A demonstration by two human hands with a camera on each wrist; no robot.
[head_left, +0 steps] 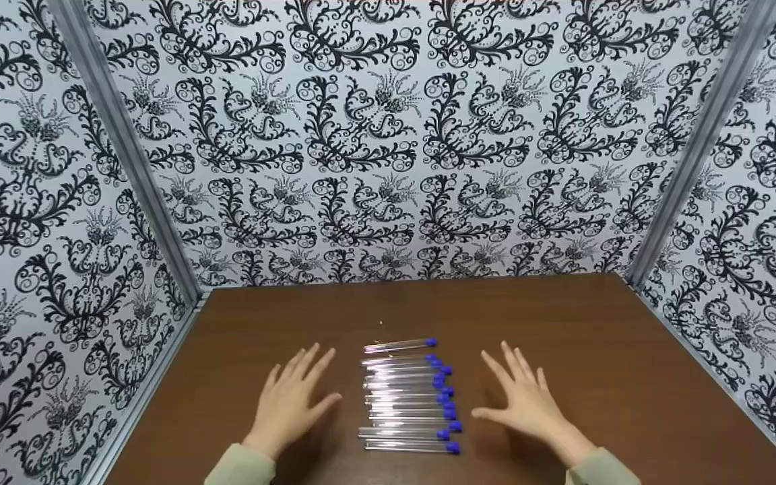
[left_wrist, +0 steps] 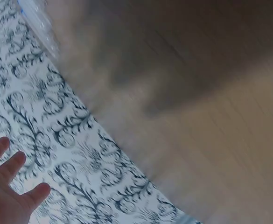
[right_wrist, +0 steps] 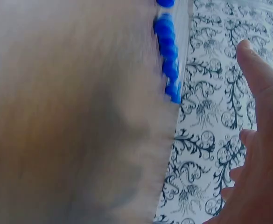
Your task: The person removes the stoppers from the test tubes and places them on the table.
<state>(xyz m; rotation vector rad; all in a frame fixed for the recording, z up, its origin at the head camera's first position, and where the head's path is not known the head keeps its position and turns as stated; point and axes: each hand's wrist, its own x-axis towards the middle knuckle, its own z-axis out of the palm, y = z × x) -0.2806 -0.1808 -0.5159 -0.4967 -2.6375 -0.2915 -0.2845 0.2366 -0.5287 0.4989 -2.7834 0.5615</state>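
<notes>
Several clear test tubes (head_left: 405, 405) with blue caps (head_left: 448, 409) lie side by side in a column on the brown table, caps toward the right. One tube (head_left: 398, 346) lies slightly apart at the far end of the column. To the left of the tubes, my left hand (head_left: 292, 397) is held with fingers spread and nothing in it. My right hand (head_left: 526, 401) is on the other side, near the caps, also spread and holding nothing. In the right wrist view the blue caps (right_wrist: 168, 49) show beyond the thumb; the left wrist view catches the tubes (left_wrist: 38, 23) only at its corner.
The brown wooden table (head_left: 280, 310) is bordered by patterned black-and-white walls (head_left: 388, 148) at the back and both sides. Grey metal posts (head_left: 133, 155) stand at the back corners. A tiny light speck (head_left: 380, 322) lies beyond the tubes.
</notes>
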